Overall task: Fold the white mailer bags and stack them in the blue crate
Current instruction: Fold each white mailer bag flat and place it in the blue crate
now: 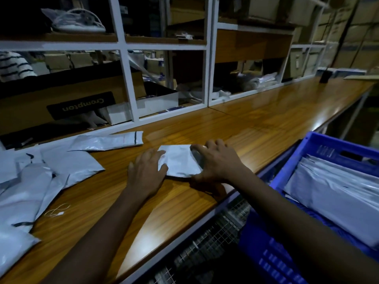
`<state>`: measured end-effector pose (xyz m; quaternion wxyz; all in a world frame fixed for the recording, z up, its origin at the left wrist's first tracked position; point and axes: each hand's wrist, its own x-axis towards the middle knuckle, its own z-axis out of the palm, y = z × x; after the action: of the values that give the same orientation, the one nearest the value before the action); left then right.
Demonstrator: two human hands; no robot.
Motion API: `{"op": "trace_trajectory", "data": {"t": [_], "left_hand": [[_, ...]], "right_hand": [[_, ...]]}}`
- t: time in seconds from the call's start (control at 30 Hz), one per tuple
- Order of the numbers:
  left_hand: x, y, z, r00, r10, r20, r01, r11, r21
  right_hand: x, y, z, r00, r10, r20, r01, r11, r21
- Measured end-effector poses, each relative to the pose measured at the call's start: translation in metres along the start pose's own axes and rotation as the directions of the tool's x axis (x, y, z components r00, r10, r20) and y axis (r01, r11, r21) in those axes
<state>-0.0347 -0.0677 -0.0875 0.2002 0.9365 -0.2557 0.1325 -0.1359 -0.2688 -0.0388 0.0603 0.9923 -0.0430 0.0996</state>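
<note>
A folded white mailer bag (180, 160) lies on the wooden counter (256, 124) between my hands. My left hand (146, 171) lies flat on its left edge with straight fingers. My right hand (217, 160) covers its right edge, fingers spread over the top and the thumb against the near corner. A blue crate (320, 144) stands at the right, below the counter edge, with white mailer bags (336, 189) stacked inside. Several loose mailer bags (41, 177) lie in a pile on the counter at the left, and one (110, 141) lies apart behind them.
White shelving (127, 78) with cardboard boxes stands along the back of the counter. A thin white string (56, 211) lies on the counter near the pile. A wire mesh (205, 238) panel sits under the counter's front edge. A dark small object (326, 75) stands far along the counter.
</note>
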Motion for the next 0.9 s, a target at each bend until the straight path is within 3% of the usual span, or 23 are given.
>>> {"op": "trace_trajectory", "data": {"t": [0.2,0.47,0.6,0.67,0.77,0.9], "left_hand": [[0.012,0.067,0.018,0.978,0.189,-0.085,-0.195,0.978,-0.072],[0.039,0.184,0.072,0.910,0.414,0.019,-0.407,0.901,-0.149],[0.051,0.216,0.099,0.863,0.465,0.199,-0.458,0.885,-0.079],[0.056,0.216,0.107,0.840,0.461,0.287,-0.466,0.883,-0.055],[0.057,0.212,0.108,0.832,0.470,0.294,-0.476,0.878,-0.054],[0.057,0.211,0.109,0.833,0.480,0.275,-0.481,0.874,-0.068]], "right_hand": [[-0.048,0.061,-0.009,0.959,0.210,-0.191,-0.214,0.977,0.001],[-0.123,0.156,0.000,0.847,0.500,-0.182,-0.502,0.864,0.039],[-0.158,0.200,0.026,0.751,0.609,-0.257,-0.616,0.785,0.060],[-0.175,0.219,0.045,0.705,0.678,-0.208,-0.680,0.730,0.072],[-0.200,0.239,0.074,0.665,0.742,-0.085,-0.745,0.666,-0.022],[-0.227,0.248,0.106,0.758,0.650,0.057,-0.616,0.742,-0.266]]}}
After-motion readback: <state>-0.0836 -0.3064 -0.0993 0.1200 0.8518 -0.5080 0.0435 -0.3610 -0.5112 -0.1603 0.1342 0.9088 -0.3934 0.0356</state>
